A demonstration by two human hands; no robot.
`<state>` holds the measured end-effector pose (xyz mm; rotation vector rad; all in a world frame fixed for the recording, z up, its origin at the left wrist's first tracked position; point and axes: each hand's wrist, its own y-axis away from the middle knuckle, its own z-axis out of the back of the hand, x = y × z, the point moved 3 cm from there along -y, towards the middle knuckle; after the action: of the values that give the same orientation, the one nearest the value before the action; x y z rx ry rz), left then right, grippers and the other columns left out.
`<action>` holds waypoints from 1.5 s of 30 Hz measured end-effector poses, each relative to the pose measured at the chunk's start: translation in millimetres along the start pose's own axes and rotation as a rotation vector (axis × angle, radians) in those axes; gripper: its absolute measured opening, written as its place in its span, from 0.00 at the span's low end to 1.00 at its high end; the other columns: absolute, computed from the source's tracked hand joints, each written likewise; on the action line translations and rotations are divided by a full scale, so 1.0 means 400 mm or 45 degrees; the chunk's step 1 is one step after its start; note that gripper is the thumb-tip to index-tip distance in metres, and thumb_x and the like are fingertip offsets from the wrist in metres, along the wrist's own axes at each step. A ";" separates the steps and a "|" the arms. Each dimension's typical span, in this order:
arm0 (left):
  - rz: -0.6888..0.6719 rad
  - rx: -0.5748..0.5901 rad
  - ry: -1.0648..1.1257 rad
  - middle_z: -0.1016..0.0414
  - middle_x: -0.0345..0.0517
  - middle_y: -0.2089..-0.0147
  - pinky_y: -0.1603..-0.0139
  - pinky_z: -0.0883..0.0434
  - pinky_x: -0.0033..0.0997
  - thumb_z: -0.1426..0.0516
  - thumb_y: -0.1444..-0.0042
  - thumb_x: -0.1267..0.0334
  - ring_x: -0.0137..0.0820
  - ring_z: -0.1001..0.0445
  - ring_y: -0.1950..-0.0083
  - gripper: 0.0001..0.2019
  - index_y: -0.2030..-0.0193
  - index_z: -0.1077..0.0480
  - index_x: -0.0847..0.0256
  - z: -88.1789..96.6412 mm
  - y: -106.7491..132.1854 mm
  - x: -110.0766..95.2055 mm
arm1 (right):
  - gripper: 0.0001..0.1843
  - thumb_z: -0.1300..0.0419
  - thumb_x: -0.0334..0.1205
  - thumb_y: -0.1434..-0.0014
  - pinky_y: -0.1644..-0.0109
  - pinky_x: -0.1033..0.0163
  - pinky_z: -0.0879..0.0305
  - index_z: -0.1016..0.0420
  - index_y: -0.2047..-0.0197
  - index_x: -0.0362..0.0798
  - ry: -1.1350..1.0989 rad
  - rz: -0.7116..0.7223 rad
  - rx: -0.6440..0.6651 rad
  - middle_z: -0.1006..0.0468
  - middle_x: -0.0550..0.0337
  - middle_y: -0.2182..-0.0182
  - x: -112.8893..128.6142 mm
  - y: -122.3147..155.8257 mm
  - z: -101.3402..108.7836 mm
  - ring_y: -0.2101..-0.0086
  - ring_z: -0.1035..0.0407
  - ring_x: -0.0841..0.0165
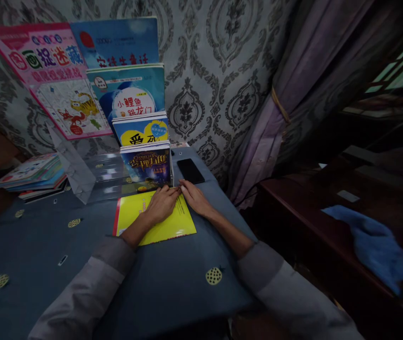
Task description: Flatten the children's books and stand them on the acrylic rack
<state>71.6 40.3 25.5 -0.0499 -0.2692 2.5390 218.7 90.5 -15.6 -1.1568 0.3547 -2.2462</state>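
Note:
A yellow book (183, 222) with a red edge on its left lies flat on the blue cloth. My left hand (164, 203) rests palm down on its upper part, fingers pointing away from me and a little bent. At the book's far right corner is my right hand (197, 198), its fingers stretched out and meeting the left fingertips. Just beyond both hands, a clear stepped display stand (107, 172) holds several books in rows. The lowest front one is a dark blue book (146, 165) with gold lettering.
A black phone (190, 171) lies right of the stand. Farther left is a stack of thin books (34, 172). A large pink book (55, 80) leans at the back by the patterned wall. On the right are a tied purple curtain (275, 104) and a blue cloth (367, 241) on dark furniture.

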 end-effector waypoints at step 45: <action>-0.265 0.044 0.307 0.26 0.46 0.38 0.40 0.36 0.45 0.51 0.35 0.72 0.41 0.32 0.41 0.22 0.39 0.27 0.52 0.000 0.065 -0.035 | 0.20 0.54 0.45 0.29 0.42 0.53 0.34 0.27 0.46 0.46 0.052 0.045 0.110 0.23 0.48 0.51 0.003 -0.003 0.003 0.50 0.29 0.60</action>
<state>69.0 11.6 19.8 -0.2974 -0.1279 2.3022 218.6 90.7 -13.7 -1.0539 0.2888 -2.2344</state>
